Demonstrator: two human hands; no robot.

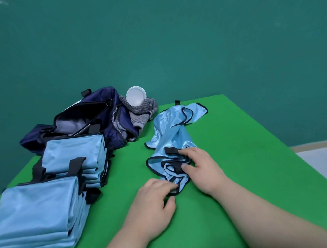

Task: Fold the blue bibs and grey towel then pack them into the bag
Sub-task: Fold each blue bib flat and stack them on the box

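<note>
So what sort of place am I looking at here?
Most likely a staged recording set-up rather than a home: a table covered in bright green, a bare teal wall behind it, and folded blue bibs stacked beside a navy bag.

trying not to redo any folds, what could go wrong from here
1. The bib under the left hand and right hand is bunched, its straps tangled; folded like this it may come out lumpy.
2. The near stack sits at the table edge; a nudge might tip it off.
3. A white lid rests on the towel; pulling the towel could send it rolling.
</note>
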